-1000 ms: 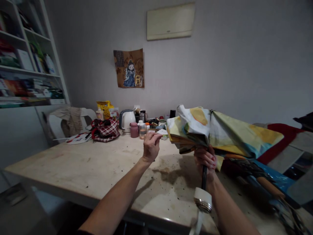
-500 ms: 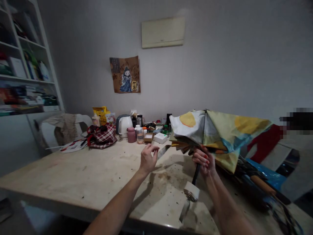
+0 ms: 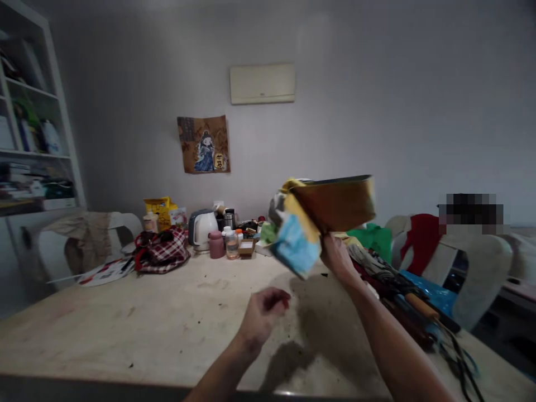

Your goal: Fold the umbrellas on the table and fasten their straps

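Note:
A partly folded umbrella (image 3: 299,237), yellow, blue and white with a brown-orange inner side, is raised over the table, blurred by motion. My right hand (image 3: 336,255) is wrapped round it at its lower middle; the shaft and handle do not show. My left hand (image 3: 264,312) hovers over the table below and left of the umbrella, apart from it, its fingers curled inward. Whether anything small is between those fingers cannot be made out.
Along the table's (image 3: 167,312) back stand a kettle (image 3: 205,230), a pink jar (image 3: 216,244), bottles and a small box (image 3: 247,247). A checked bag (image 3: 165,251) lies left. Folded umbrellas (image 3: 402,296) pile up at right, near white chairs (image 3: 481,268) and a pixelated person's head (image 3: 471,213).
The umbrella has swung round and left in my right hand, its canopy now turned differently. My left hand has lowered towards the table. The view has shifted slightly right and up.

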A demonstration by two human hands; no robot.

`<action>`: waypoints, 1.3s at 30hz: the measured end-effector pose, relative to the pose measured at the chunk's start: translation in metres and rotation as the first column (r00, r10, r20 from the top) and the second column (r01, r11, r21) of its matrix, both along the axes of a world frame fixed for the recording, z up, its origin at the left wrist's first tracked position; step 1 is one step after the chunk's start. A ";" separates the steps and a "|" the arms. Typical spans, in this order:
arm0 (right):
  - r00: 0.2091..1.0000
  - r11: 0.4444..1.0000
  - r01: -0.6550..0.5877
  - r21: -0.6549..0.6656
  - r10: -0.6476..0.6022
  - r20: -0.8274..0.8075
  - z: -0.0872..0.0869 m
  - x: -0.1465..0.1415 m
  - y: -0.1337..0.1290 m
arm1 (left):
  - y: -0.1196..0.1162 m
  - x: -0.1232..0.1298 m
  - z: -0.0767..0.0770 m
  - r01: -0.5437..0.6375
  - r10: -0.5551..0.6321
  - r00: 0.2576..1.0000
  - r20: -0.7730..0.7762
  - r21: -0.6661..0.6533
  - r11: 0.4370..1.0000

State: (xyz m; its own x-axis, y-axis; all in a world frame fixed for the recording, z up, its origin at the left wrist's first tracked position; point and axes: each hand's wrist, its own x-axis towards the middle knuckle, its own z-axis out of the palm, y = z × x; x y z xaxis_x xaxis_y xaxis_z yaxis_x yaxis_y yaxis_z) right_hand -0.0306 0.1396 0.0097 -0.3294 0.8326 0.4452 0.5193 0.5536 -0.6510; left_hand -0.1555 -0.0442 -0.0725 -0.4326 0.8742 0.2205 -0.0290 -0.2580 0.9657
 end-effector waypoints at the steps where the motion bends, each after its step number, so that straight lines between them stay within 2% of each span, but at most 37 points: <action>1: 0.987 0.993 0.074 0.096 -0.087 0.136 0.004 -0.002 -0.005 | -0.004 0.012 -0.003 0.071 -0.070 0.997 0.018 -0.026 0.997; 4: 0.871 0.944 0.142 0.297 -0.262 0.416 0.006 -0.011 -0.017 | -0.015 0.044 -0.008 0.251 -0.249 0.967 0.050 -0.058 0.966; 7: 0.844 0.932 0.089 0.353 -0.258 0.470 -0.007 -0.019 -0.021 | -0.024 0.063 -0.003 0.361 -0.358 0.931 0.069 -0.035 0.932; 9: 0.842 0.921 0.048 0.386 -0.245 0.481 -0.020 -0.022 -0.021 | -0.024 0.067 0.005 0.309 -0.309 0.945 0.108 0.018 0.951; 12: 0.828 0.915 0.012 0.404 -0.235 0.508 -0.038 -0.023 -0.023 | -0.016 0.062 0.016 0.126 -0.149 0.968 0.204 0.120 0.985; 14: 0.824 0.914 -0.012 0.405 -0.220 0.522 -0.047 -0.024 -0.027 | -0.006 0.056 0.022 0.007 -0.059 0.950 0.307 0.166 0.986; 17: 0.821 0.914 -0.037 0.403 -0.202 0.533 -0.055 -0.028 -0.035 | 0.012 0.043 0.026 -0.096 -0.011 0.856 0.516 0.179 0.979; 19: 0.816 0.916 -0.041 0.399 -0.200 0.543 -0.058 -0.030 -0.039 | 0.023 0.035 0.027 -0.102 -0.005 0.776 0.630 0.133 0.986; 21: 0.811 0.910 -0.055 0.411 -0.200 0.550 -0.060 -0.033 -0.044 | 0.032 0.029 0.026 -0.083 -0.028 0.728 0.685 0.128 0.988; 25: 0.811 0.913 -0.093 0.397 -0.162 0.563 -0.061 -0.038 -0.056 | 0.051 0.019 0.029 -0.111 -0.083 0.735 0.673 0.240 0.964; 29: 0.826 0.905 -0.091 0.416 -0.165 0.539 -0.065 -0.045 -0.071 | 0.066 0.010 0.036 -0.230 0.114 0.713 0.692 0.078 0.970; 31: 0.824 0.921 -0.086 0.380 -0.149 0.547 -0.066 -0.049 -0.080 | 0.072 0.006 0.036 -0.281 0.205 0.690 0.694 -0.004 0.960; 33: 0.825 0.937 -0.082 0.339 -0.127 0.551 -0.068 -0.053 -0.089 | 0.075 0.001 0.032 -0.325 0.262 0.677 0.688 -0.040 0.945; 36: 0.849 0.956 -0.067 0.285 -0.096 0.520 -0.072 -0.057 -0.101 | 0.077 -0.008 0.022 -0.352 0.272 0.697 0.664 -0.014 0.936; 39: 0.913 0.974 -0.145 0.173 0.065 0.403 -0.078 -0.057 -0.106 | 0.077 -0.022 0.014 -0.337 0.242 0.720 0.650 0.023 0.941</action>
State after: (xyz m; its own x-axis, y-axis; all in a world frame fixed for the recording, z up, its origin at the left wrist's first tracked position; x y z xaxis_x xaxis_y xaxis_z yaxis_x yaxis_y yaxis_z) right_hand -0.0877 0.0337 -0.0684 -0.5917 0.6933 0.4113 0.6419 0.7139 -0.2799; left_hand -0.1777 0.0328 -0.0580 -0.7400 0.6660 -0.0936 -0.5194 -0.4775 0.7086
